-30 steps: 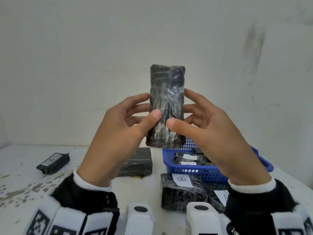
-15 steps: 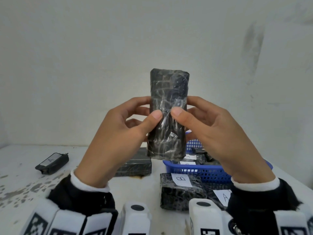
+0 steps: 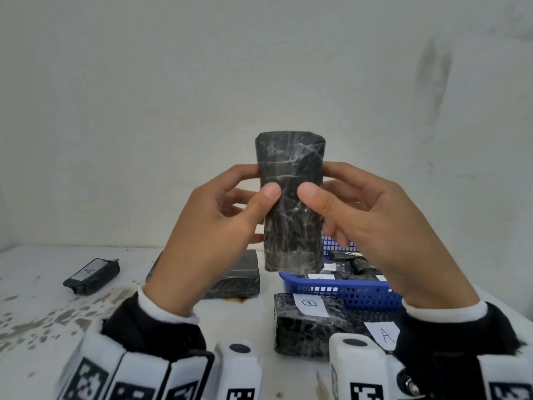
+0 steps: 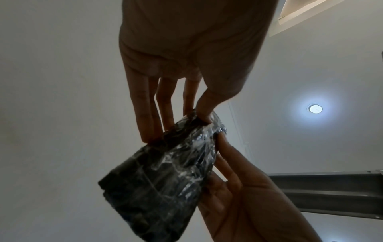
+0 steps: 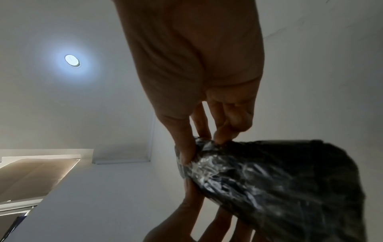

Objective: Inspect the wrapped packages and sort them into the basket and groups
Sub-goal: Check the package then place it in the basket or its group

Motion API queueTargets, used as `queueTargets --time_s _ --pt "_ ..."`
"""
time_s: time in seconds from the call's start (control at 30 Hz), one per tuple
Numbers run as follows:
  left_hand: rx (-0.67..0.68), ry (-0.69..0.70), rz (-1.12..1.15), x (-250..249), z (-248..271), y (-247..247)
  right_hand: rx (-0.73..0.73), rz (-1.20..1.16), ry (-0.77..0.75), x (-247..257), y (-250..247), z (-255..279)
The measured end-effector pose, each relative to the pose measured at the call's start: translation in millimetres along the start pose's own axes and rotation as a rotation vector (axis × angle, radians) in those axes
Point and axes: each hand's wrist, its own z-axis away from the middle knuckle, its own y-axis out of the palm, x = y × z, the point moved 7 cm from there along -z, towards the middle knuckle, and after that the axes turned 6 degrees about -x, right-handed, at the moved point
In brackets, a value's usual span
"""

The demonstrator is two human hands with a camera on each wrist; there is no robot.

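i hold the wrapped package (image 3: 291, 203) upright in both hands' grip, left hand (image 3: 213, 226) and right hand (image 3: 372, 223), basket (image 3: 346, 290) just below right.

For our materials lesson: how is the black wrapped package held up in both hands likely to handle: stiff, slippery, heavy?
Probably stiff: the wrapped package stands upright with straight edges, pinched only mid-length by the left hand and right hand. Possibly slippery: its wrinkled film shines. Likely light, since fingertips alone carry it.

A bare sorting workroom: a worn white table (image 3: 34, 319) against a blank white wall (image 3: 173, 82), a blue basket (image 3: 346, 293) near its right edge, a ceiling lamp (image 4: 315, 108).
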Motion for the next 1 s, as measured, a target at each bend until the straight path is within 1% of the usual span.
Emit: queueTargets --time_s 0.17,0.47,0.73,1.0 --pt "-0.006 -0.013 0.008 1.1 0.2 2.3 -0.007 -0.04 0.015 -0.6 0.6 0.4" --pt "0.048 0.001 -0.048 -1.8 1.2 2.2 0.019 -0.058 0.032 -2.1 3.5 -0.1" --pt "0.06 -0.006 -0.022 -2.9 2.5 3.2 0.028 -0.055 0.019 -0.5 3.6 0.2" --pt "0.096 -0.033 0.081 -3.6 2.6 3.3 0.037 -0.046 -0.002 -4.4 6.8 -1.2"
